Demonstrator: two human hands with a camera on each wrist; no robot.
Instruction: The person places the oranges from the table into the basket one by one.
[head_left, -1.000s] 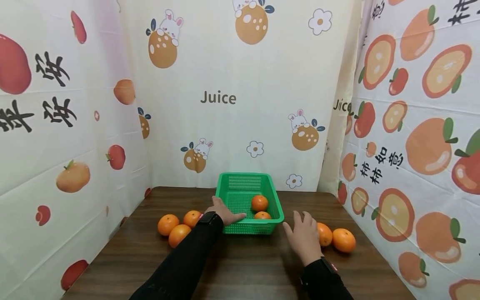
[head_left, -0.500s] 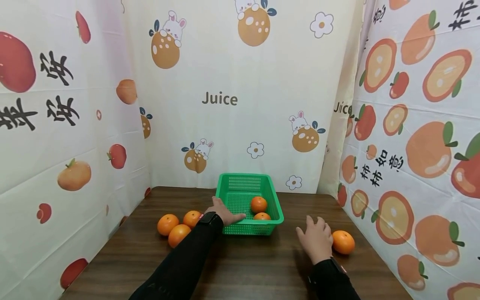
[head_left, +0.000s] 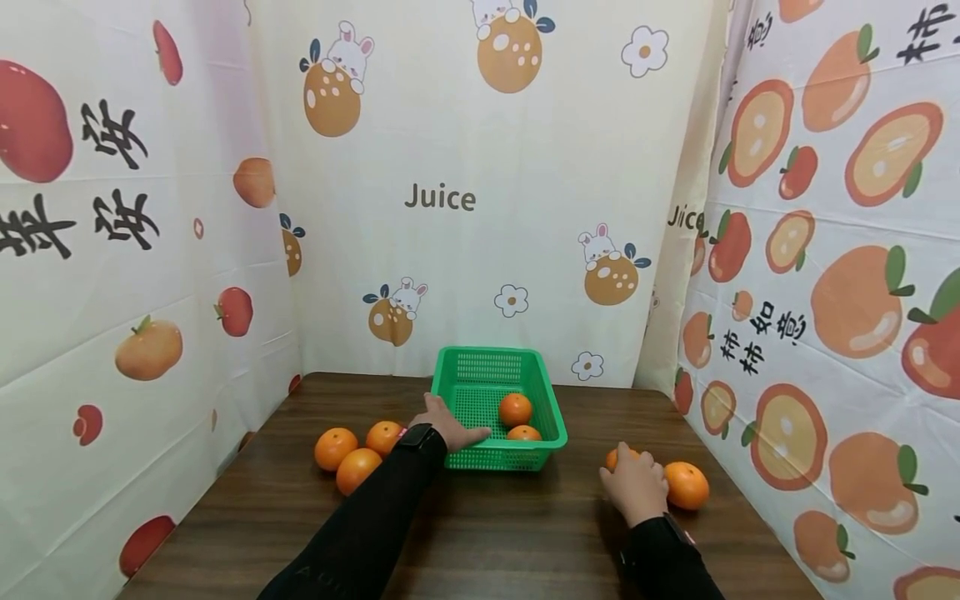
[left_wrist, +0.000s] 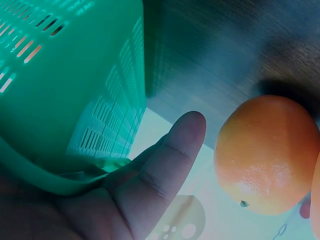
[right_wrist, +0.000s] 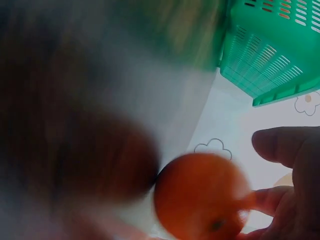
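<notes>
A green plastic basket [head_left: 486, 360] stands at the table's far middle with two oranges [head_left: 515, 409] inside. My left hand [head_left: 444, 423] rests on its near left corner, thumb stretched along the near rim. In the left wrist view a straight finger [left_wrist: 175, 145] shows outside the basket wall. My right hand [head_left: 637, 487] has its fingers bent over an orange [head_left: 621, 459] to the basket's right. The right wrist view shows this orange [right_wrist: 202, 197] against the fingers, with the thumb [right_wrist: 280, 145] standing off it. Another orange [head_left: 686, 486] lies just right of that hand.
Three oranges [head_left: 337, 450] lie grouped left of the basket, close to my left forearm. The brown wooden table [head_left: 480, 533] is bordered by fruit-printed cloth walls [head_left: 450, 275] at the back and both sides.
My right hand first shifts right over the nearer of the two right-hand oranges, and that orange now shows further left under its fingers. The left hand stays on the basket corner.
</notes>
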